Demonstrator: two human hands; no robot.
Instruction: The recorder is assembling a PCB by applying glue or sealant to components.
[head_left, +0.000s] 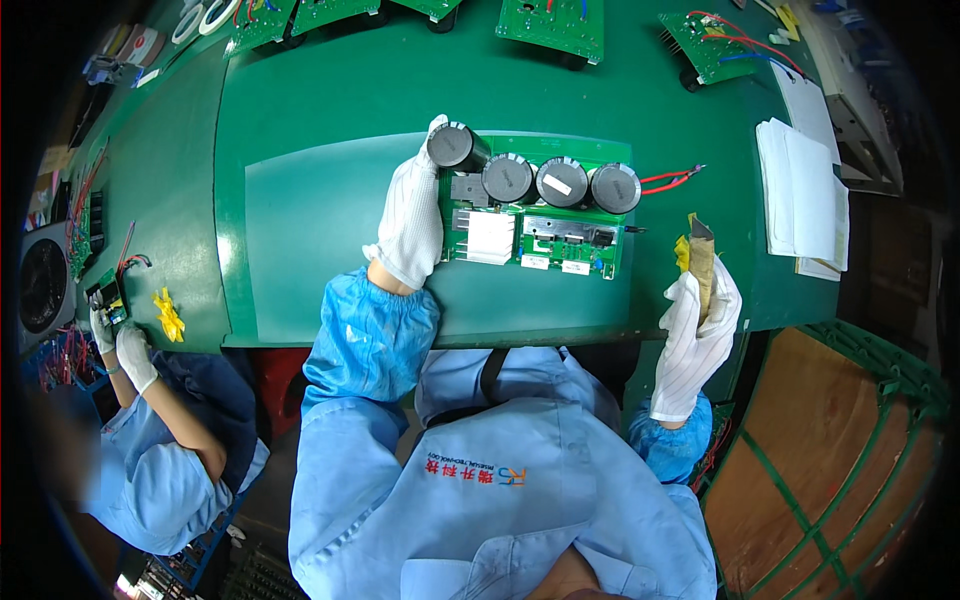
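Note:
A green circuit board [450, 246] lies in front of me on a pale translucent sheet. Along its far edge stand several large black cylindrical capacitors [508, 180]; a white block and a silver heat sink [570, 231] sit nearer to me. My left hand [410, 222], in a white glove, grips the board's left end, its fingers against the leftmost capacitor, which leans outward. Off to the board's right, my gloved right hand [697, 325] is closed round a flat blade tool [703, 265] wrapped in tan tape, its dark angled tip pointing away from me.
Yellow scraps [683, 252] show beside the tool. Red wires [672, 181] run from the board's right end. More circuit boards [552, 28] line the table's far side. White papers [800, 190] lie at right, by a green-framed wooden panel [820, 430]. At left, a co-worker's gloved hands [135, 355] handle a small board.

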